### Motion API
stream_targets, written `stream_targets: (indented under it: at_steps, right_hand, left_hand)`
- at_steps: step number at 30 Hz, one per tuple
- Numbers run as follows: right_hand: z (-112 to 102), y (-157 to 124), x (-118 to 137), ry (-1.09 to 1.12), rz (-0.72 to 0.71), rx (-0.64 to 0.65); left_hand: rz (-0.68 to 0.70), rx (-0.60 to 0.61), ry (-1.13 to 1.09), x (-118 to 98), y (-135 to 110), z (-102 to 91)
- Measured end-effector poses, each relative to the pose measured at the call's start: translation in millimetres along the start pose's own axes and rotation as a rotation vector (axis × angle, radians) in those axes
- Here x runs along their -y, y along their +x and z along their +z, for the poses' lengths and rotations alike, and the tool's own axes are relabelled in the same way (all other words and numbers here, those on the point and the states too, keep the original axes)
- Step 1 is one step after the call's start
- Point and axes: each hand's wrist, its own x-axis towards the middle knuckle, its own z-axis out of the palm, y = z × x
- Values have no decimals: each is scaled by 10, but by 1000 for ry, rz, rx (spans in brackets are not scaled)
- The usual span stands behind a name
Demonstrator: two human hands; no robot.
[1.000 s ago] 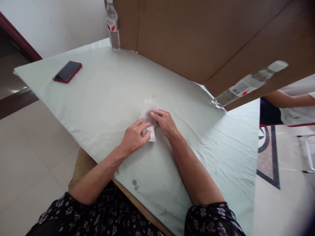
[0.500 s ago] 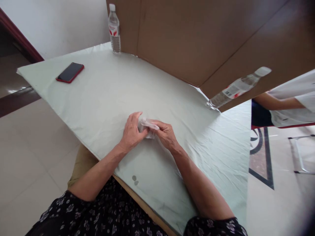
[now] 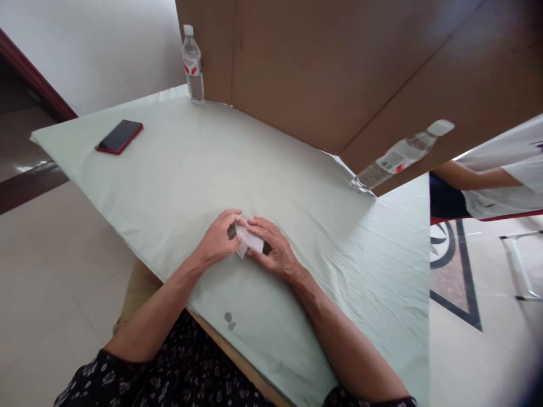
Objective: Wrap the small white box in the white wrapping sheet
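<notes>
Both hands [image 3: 217,242] around white tissue [image 3: 249,241]

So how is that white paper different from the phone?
The white paper is pale and creased; the phone is dark with a red edge. The white paper is pinched between the left hand and right hand; the phone lies flat, untouched, far off to the left. Both are over the table cover.

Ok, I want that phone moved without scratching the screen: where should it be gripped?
The phone lies flat, screen up, on the cloth, with nothing close by. Come straight down from above and pinch its two long red edges; the thin sides are probably the only hold that spares the glass.
</notes>
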Motion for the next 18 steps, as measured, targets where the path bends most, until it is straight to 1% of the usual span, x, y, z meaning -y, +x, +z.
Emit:
stream_targets:
  at_steps: [2, 4, 6, 9, 10, 11, 13, 14, 16, 18]
  right_hand:
    - [24, -12, -29, -25, -20, -11]
    - [38, -9, -37, -6, 21, -33]
    - [32, 10, -12, 55, 96, -59]
    - [-4, 50, 80, 190, 225, -82]
    - [-17, 61, 115, 235, 289, -84]
    - [-27, 70, 147, 274, 366, -81]
    - [-38, 80, 197, 306, 517, -62]
    - [-41, 83, 211, 291, 563, -49]
    - [-48, 90, 223, 228, 572, -28]
    - [-67, 99, 223, 211, 526, 3]
  left_hand:
    - [62, 67, 10, 15, -41, -49]
    - [116, 120, 44, 36, -71, -69]
    - [158, 105, 82, 47, -80, -57]
    - [170, 26, 55, 28, -64, -22]
    - [152, 21, 12, 15, -57, -17]
    - [99, 47, -38, 2, -51, -16]
    - [-59, 137, -141, -20, -43, -21]
    - [-126, 169, -171, -28, -39, -24]
    - [-206, 182, -181, -39, -30, -21]
    - [-235, 156, -153, -53, -17, -8]
